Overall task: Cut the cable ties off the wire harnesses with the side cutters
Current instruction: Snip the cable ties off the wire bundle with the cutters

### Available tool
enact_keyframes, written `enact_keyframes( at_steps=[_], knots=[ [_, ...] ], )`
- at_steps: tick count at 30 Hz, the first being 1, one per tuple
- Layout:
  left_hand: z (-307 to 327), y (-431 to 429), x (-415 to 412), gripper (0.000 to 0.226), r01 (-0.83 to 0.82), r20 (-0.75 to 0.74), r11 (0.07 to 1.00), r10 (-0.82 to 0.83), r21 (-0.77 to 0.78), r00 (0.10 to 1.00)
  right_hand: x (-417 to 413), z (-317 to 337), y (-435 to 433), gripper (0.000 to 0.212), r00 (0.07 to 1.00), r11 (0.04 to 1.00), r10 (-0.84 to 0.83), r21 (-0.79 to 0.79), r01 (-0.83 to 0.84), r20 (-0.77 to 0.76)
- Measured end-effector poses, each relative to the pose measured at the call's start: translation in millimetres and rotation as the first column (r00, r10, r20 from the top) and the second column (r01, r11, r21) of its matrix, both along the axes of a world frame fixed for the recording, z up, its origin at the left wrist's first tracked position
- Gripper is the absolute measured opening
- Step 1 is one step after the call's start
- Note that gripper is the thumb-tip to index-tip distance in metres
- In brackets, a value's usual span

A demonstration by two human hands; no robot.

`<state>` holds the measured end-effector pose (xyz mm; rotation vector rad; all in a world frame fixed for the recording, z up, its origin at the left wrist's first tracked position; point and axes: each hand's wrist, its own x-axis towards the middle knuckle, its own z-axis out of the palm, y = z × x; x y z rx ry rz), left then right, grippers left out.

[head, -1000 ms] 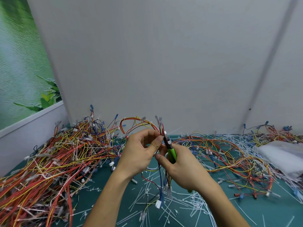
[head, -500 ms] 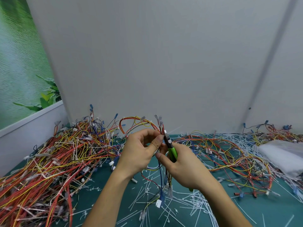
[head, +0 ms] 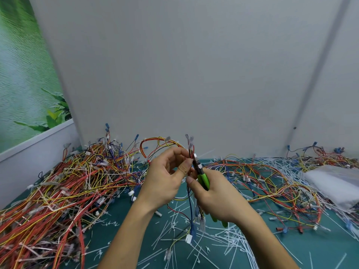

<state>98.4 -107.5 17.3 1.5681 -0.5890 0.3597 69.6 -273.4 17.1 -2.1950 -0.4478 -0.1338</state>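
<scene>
Left hand pinching a thin multicoloured wire harness between thumb and fingers; right hand curled round green-handled side cutters, tip against the bundle, above the tabletop's middle. Dark green tabletop: red-and-yellow harness heap along its left edge, clear plastic bag at its right edge, white cut cable ties strewn near its front edge.

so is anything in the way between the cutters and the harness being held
Nothing visible: the side cutters in the right hand meet the wire harness pinched by the left hand, whose thumb lies right beside the tip.
</scene>
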Motion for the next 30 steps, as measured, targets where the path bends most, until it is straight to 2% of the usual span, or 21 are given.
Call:
enact_keyframes(
  at_steps=[9, 13, 20, 25, 30],
  knots=[
    [-2.0, 0.4, 3.0, 0.016, -0.033, 0.013, 0.997, 0.032, 0.065, 0.999, -1.4, 2.4, 1.4, 0.030, 0.980, 0.985, 0.103, 0.151, -0.077, -0.171],
    [-1.3, -0.6, 2.8, 0.013, -0.018, 0.017, 0.999, 0.017, 0.039, 1.000, 0.3, 2.9, -1.7, 0.030, 0.989, 0.994, 0.065, 0.097, -0.052, -0.131],
    [-0.7, 0.5, 3.4, 0.011, -0.034, -0.003, 0.999, 0.034, -0.004, 0.999, -3.0, 4.2, 1.1, 0.028, 0.985, 0.991, 0.091, 0.108, -0.075, -0.149],
    [-1.1, 0.0, 1.9, 0.012, -0.025, -0.038, 0.999, 0.024, -0.032, 0.999, 0.2, 1.6, -1.3, 0.026, 0.998, 1.000, 0.017, 0.012, -0.016, -0.052],
    [-1.0, 0.5, 1.2, 0.015, -0.032, -0.072, 0.999, 0.029, -0.044, 0.997, 0.5, 0.9, -1.8, 0.025, 0.999, 1.000, 0.007, 0.023, -0.006, -0.034]
  ],
)
